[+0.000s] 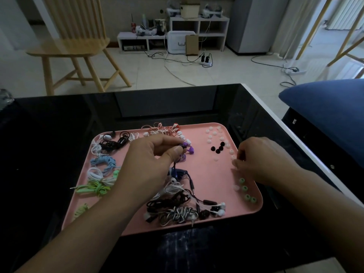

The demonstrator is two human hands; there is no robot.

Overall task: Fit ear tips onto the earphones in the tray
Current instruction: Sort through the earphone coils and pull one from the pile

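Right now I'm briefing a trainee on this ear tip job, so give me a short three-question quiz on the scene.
1. True or false: the left hand pinches a purple earphone.
2. Which side of the pink tray holds the loose ear tips: A left, B right?
3. What colour are the ear tips nearest the tray's front right corner?

Key: 1 true; 2 B; 3 green.

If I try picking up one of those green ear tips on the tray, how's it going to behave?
The green ear tips look tiny and rounded, so one could probably roll or skid on the smooth pink tray. They seem hollow, likely soft and very light, so a gentle pinch should do.
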